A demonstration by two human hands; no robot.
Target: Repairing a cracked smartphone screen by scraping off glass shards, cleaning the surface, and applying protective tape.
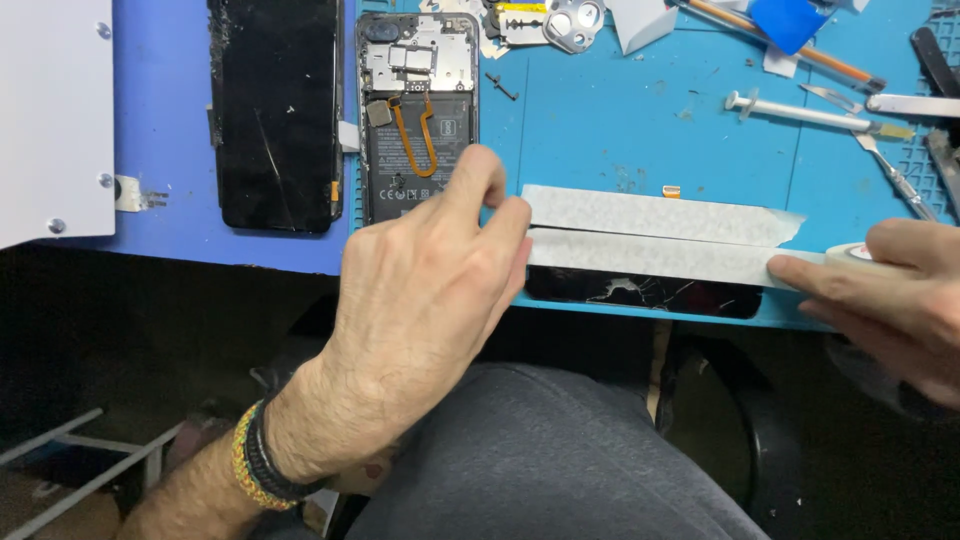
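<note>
matt paper tape [650, 215], glossy cracked glass screen [640, 292]

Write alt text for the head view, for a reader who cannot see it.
Two bare hands stretch a second strip of white tape across a cracked phone screen on a blue mat: the left hand presses one end, the right hand holds the tape roll. An opened phone lies behind.

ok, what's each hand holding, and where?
Right hand grips the tape roll at its side. Left hand holds nothing, just presses the tape strip end down.
</note>
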